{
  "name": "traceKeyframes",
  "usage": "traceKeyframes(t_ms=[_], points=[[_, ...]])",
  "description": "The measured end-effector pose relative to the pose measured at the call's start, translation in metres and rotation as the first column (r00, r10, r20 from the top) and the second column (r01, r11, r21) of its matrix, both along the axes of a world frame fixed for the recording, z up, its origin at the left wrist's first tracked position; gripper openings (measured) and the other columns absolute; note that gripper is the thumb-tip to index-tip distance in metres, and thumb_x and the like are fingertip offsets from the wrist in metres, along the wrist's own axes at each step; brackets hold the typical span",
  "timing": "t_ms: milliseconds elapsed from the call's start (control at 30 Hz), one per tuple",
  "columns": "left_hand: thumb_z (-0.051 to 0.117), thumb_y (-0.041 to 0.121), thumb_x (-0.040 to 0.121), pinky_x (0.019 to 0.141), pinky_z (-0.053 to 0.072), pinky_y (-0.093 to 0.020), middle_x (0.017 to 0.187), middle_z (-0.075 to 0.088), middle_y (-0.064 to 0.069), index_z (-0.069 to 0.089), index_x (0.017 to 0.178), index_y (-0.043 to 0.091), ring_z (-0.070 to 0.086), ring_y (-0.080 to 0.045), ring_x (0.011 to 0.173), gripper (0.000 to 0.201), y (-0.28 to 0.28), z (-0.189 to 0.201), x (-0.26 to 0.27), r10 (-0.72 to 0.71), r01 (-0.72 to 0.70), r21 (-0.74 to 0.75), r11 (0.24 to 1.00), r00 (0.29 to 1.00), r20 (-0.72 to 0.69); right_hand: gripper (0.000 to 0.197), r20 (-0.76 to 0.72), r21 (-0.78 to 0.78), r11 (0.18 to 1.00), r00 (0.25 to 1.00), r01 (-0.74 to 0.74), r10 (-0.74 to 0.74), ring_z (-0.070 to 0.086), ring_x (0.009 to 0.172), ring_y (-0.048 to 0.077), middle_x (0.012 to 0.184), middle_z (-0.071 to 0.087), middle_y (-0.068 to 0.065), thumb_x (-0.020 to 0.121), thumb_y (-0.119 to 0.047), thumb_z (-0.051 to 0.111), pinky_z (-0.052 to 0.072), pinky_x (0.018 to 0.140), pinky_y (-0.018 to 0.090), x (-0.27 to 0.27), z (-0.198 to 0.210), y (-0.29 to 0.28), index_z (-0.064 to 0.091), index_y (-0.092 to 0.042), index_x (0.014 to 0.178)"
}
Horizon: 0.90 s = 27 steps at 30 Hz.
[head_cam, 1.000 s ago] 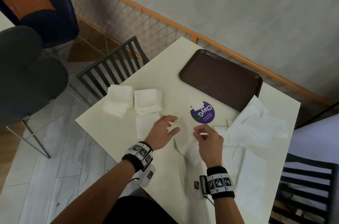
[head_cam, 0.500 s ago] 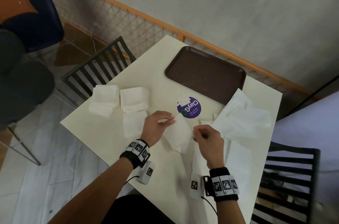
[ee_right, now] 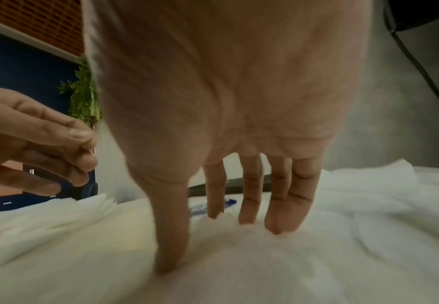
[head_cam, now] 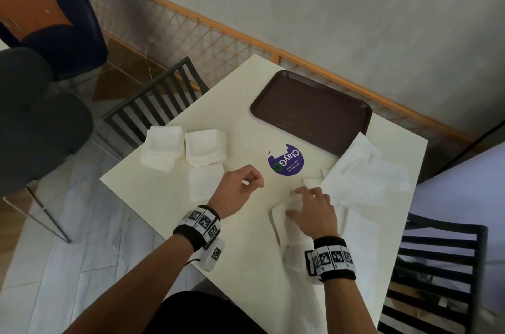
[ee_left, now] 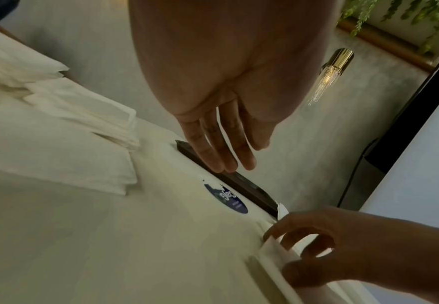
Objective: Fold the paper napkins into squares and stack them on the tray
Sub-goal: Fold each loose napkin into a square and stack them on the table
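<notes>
The brown tray (head_cam: 311, 112) lies bare at the table's far side. My right hand (head_cam: 296, 202) presses a part-folded white napkin (head_cam: 281, 224) flat on the table; the right wrist view shows its straight fingers (ee_right: 249, 195) spread on the paper (ee_right: 239, 267). My left hand (head_cam: 252, 183) hovers just left of that napkin, fingers relaxed (ee_left: 223, 156), holding nothing. Two stacks of folded napkins (head_cam: 162, 150) (head_cam: 205, 149) sit at the table's left, with a single folded one (head_cam: 203, 186) in front of them. Unfolded napkins (head_cam: 363, 175) lie piled at the right.
A round purple sticker (head_cam: 285, 163) marks the cream table (head_cam: 246, 265) between the tray and my hands. Dark slatted chairs stand at the left (head_cam: 153, 104) and right (head_cam: 437, 265). A mesh rail (head_cam: 218, 33) runs behind the table.
My left hand has let go of the napkin it was lifting and drawn back to the left. My right hand has flattened onto the napkin, which now lies folded on the table.
</notes>
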State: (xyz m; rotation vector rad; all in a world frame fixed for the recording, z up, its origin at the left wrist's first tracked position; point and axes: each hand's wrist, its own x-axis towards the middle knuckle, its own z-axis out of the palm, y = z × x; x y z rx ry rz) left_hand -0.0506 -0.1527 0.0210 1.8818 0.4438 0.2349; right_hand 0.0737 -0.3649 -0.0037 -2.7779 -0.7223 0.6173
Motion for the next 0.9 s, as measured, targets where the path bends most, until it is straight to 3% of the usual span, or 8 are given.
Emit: traceKeyframes(t_ms=[167,300,433,500,667,767,833,900], points=[[0.075,0.022,0.1,0.085,0.057,-0.028,0.096,0.078,0.009,0.072,0.103,0.024,0.072,-0.007,0.09,0.004,-0.013,-0.02,-0.014,-0.015,0.015,-0.005,1.0,0.992,-0.125,0.02,-0.096,0.271,0.948,0.985,0.166,-0.145,0.07,0.097,0.027,0.099,0.066,-0.001,0.096,-0.012,0.079,0.053,0.085,0.035,-0.003,-0.017,-0.01,0.075,-0.017,0.116],[0.087,0.036,0.09,0.082,0.063,-0.029,0.118,0.071,0.005,0.067,0.125,0.027,0.07,-0.012,0.096,0.042,-0.03,-0.016,-0.013,-0.111,0.096,-0.093,0.991,0.978,-0.176,0.021,-0.158,0.537,0.807,0.969,0.247,-0.191,0.062,0.066,0.01,0.07,0.071,-0.005,0.089,-0.017,0.091,0.046,0.067,0.018,-0.016,0.006,-0.005,0.071,-0.021,0.091],[0.083,0.009,0.094,0.068,0.062,-0.031,0.088,0.077,-0.005,0.071,0.098,0.011,0.073,-0.02,0.069,0.013,-0.037,-0.003,-0.006,0.026,-0.037,-0.203,0.978,0.998,-0.057,0.032,-0.229,0.66,0.665,0.937,0.349,-0.265,0.073,0.071,0.007,0.075,0.079,-0.01,0.082,-0.024,0.097,0.053,0.066,0.019,-0.024,0.035,-0.002,0.066,-0.019,0.077],[0.082,0.009,0.095,0.068,0.061,-0.029,0.083,0.078,-0.007,0.07,0.095,0.004,0.075,-0.025,0.066,0.013,-0.037,0.008,-0.006,0.067,-0.073,-0.227,0.971,0.997,-0.033,0.029,-0.267,0.67,0.63,0.92,0.391,-0.287,0.078,0.079,0.01,0.081,0.082,-0.012,0.081,-0.025,0.098,0.057,0.072,0.021,-0.023,0.046,-0.005,0.07,-0.017,0.075],[0.081,0.021,0.097,0.076,0.066,-0.046,0.087,0.078,-0.011,0.072,0.097,0.007,0.077,-0.031,0.069,0.018,-0.037,0.033,-0.016,0.063,-0.071,-0.274,0.959,0.997,-0.039,0.019,-0.234,0.741,0.596,0.951,0.31,-0.204,0.075,0.094,0.007,0.106,0.077,-0.008,0.088,-0.017,0.093,0.055,0.077,0.013,-0.028,0.068,-0.014,0.075,-0.014,0.083],[0.082,0.039,0.094,0.08,0.066,-0.036,0.113,0.074,0.003,0.069,0.114,0.023,0.076,-0.015,0.088,0.029,-0.034,0.038,-0.021,0.062,-0.075,-0.203,0.976,0.996,-0.066,0.022,-0.129,0.726,0.657,0.979,0.204,-0.16,0.069,0.087,0.011,0.101,0.068,-0.006,0.091,-0.025,0.091,0.054,0.076,0.016,-0.026,0.075,-0.015,0.071,-0.022,0.083],[0.083,0.051,0.089,0.092,0.057,-0.022,0.137,0.062,0.018,0.058,0.132,0.036,0.065,-0.002,0.117,0.052,-0.034,0.039,-0.02,0.036,-0.041,-0.079,0.996,0.997,-0.071,0.026,-0.179,0.686,0.7,0.978,0.2,-0.105,0.068,0.075,0.013,0.083,0.071,-0.005,0.094,-0.029,0.088,0.054,0.071,0.02,-0.022,0.082,-0.014,0.066,-0.019,0.083],[0.084,0.055,0.087,0.106,0.049,-0.023,0.145,0.056,0.024,0.054,0.141,0.039,0.054,0.002,0.133,0.064,-0.032,0.045,-0.016,-0.022,0.021,-0.059,0.998,0.999,-0.026,0.029,-0.237,0.701,0.686,0.971,0.195,-0.033,0.07,0.073,0.016,0.077,0.074,-0.001,0.097,-0.028,0.085,0.055,0.07,0.023,-0.02,0.094,-0.011,0.063,-0.014,0.084]])
